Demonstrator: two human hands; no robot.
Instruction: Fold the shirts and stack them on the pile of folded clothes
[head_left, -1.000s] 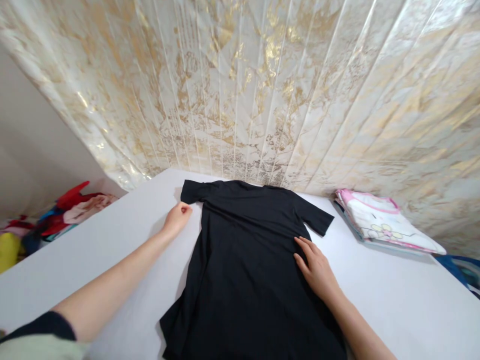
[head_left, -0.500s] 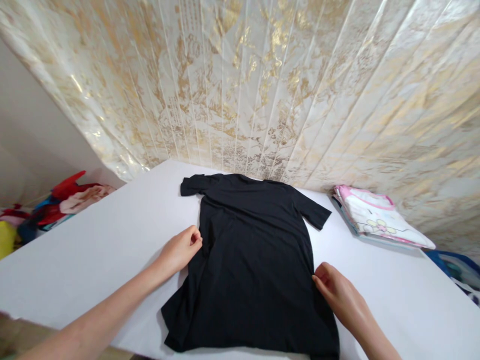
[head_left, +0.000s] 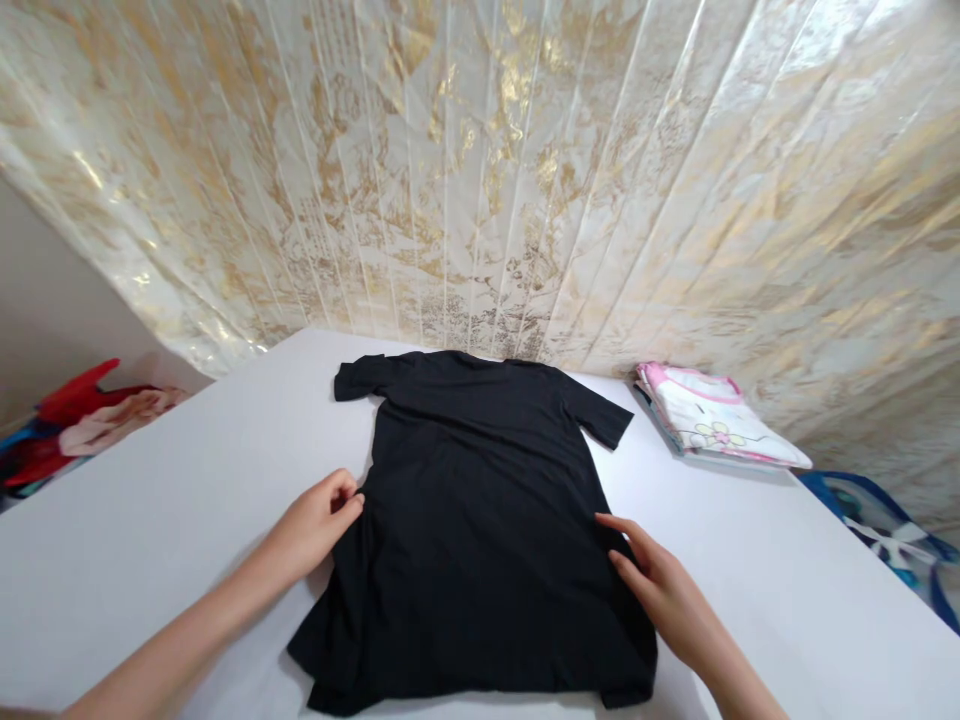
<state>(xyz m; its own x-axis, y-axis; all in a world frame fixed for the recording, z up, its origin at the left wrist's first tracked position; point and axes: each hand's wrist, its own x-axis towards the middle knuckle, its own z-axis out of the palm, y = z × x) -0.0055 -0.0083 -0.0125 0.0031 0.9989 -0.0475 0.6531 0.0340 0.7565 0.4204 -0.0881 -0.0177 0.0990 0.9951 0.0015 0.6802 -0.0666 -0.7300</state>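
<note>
A black T-shirt [head_left: 487, 520] lies spread on the white table [head_left: 750, 560], its neck toward the curtain and its hem toward me. Its lower left side is bunched, with a flap sticking out at the hem. My left hand [head_left: 319, 520] pinches the shirt's left side edge at about mid-height. On the opposite edge my right hand [head_left: 656, 575] rests with thumb and fingers apart, the fingertips touching the cloth and not gripping it.
Folded clothes [head_left: 712, 415], with a white and pink flowered top uppermost, are stacked at the back right. Beyond the right edge is a blue bag [head_left: 885, 530]. A pile of red and pink clothes [head_left: 97, 420] lies past the left edge. A gold-patterned curtain [head_left: 480, 180] hangs behind the table.
My right hand has opened from its pinch on the shirt's right edge. My left hand has drawn the left edge outward, smoothing that side. The camera view has shifted slightly right.
</note>
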